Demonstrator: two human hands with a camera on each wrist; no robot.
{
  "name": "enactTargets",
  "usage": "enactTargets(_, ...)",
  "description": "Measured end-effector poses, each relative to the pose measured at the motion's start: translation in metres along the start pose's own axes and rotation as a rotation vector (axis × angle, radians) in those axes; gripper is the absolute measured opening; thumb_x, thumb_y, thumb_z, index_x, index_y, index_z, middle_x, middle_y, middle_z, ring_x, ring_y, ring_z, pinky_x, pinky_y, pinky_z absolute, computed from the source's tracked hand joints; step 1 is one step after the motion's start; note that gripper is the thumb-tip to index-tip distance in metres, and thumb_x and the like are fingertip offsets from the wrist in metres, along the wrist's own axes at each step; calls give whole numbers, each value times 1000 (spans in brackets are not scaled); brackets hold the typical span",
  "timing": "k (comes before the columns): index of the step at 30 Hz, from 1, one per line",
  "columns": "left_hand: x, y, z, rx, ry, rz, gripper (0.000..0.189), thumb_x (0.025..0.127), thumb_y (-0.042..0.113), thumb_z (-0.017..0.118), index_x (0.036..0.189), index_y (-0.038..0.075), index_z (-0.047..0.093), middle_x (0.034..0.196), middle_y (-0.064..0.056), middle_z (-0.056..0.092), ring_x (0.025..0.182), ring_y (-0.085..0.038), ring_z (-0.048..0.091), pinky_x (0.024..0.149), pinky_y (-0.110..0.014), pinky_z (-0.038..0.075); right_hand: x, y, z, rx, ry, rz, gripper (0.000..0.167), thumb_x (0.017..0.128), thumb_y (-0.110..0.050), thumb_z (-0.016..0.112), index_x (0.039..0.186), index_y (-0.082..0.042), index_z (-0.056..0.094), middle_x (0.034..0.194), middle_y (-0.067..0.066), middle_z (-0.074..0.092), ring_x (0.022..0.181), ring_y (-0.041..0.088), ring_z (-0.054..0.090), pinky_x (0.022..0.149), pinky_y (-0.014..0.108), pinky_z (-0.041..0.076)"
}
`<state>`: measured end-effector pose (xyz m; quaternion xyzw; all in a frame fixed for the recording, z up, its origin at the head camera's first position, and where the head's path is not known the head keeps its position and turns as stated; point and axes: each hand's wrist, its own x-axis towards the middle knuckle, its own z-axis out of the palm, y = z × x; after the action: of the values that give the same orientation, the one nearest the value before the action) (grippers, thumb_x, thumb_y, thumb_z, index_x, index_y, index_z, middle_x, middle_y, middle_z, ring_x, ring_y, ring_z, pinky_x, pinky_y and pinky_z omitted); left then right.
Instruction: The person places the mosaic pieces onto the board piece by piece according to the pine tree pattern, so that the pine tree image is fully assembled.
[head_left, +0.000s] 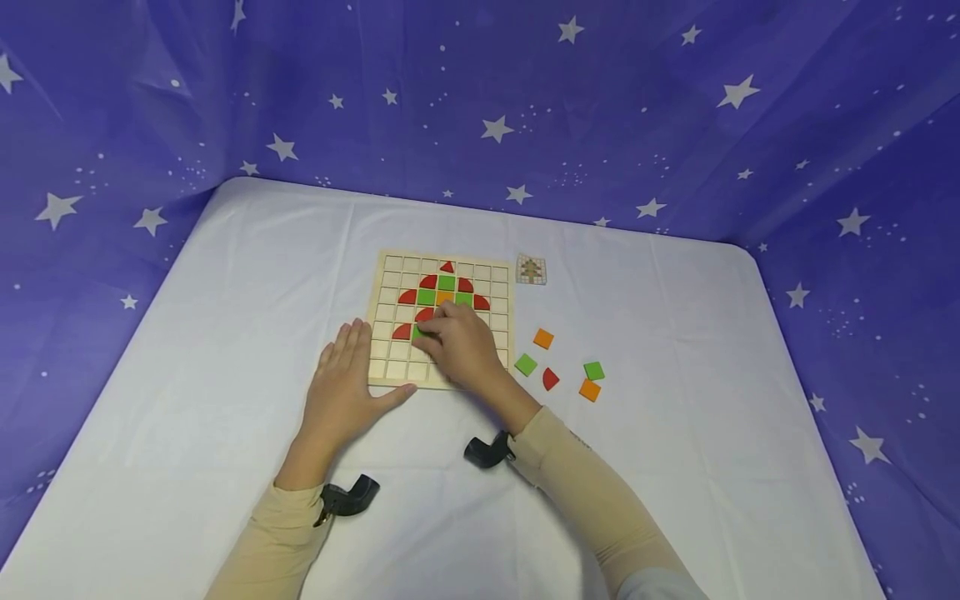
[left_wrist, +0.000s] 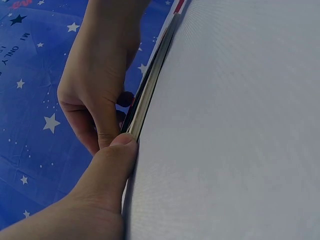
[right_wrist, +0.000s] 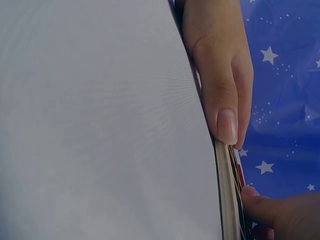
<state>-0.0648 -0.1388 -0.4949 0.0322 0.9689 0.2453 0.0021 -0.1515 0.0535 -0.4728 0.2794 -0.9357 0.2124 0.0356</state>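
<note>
My right hand (head_left: pixel 467 346) is over a light wooden grid board (head_left: pixel 427 384), pinching a green square tile (head_left: pixel 418 332) between thumb and fingers at a cell in the lower part. Beside that cell sits a red quarter-round tile (head_left: pixel 402 332). Red, green and orange tiles form a stepped shape above, partly hidden by the hand. The left hand (head_left: pixel 341 392) lies with straight fingers along the board's left edge, its thumb stretched by the near edge. In the left wrist view, the left thumb (left_wrist: pixel 122 142) touches the board's side; the tile is not visible there.
Right of the board lie loose tiles: orange (head_left: pixel 543 338), green (head_left: pixel 526 365), a red quarter-round (head_left: pixel 551 379), plus another green (head_left: pixel 594 371) touching an orange one (head_left: pixel 590 390). A small pattern card (head_left: pixel 531 269) sits by the board's far right corner. White cloth (head_left: pixel 712 400) covers the table.
</note>
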Motion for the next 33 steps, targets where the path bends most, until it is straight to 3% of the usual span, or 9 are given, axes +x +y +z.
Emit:
enactTargets(7,0,0,0,0,-1,1,122,79,76,62,158,-2,11,165,-21,14,154,-37,11,125,-55,13,0,1,-1,19,-26,15,30,89,-41,73,112,-22,78,89,-7,66,79,10,55,60,21,45)
enactTargets(14,-1,-2,2,6,3,2,122,79,77,61,158,-2,11,165,-21,15,154,-37,11,125,-55,13,-1,2,-3,-2,-47,12,27,92,-38,70,114,-23,77,94,-8,68,84,10,56,64,22,46)
enactTargets(23,-2,-1,1,-2,7,-2,121,79,73,64,157,-3,12,165,-22,16,154,-38,12,124,-55,14,-2,2,-2,45,-19,19,27,90,-37,72,113,-23,77,87,-7,68,76,9,53,58,20,43)
enactTargets(30,-1,-1,2,1,5,-2,121,79,73,64,157,-3,12,165,-22,16,154,-38,12,124,-55,14,-7,7,-2,26,19,-4,35,87,-43,74,116,-23,76,89,-9,71,83,10,59,66,22,49)
enactTargets(33,-1,0,2,-1,1,-1,121,80,73,64,158,-3,11,165,-22,15,154,-38,11,125,-55,13,-13,12,-7,25,36,26,39,86,-44,75,119,-23,75,87,-10,67,84,10,56,67,23,48)
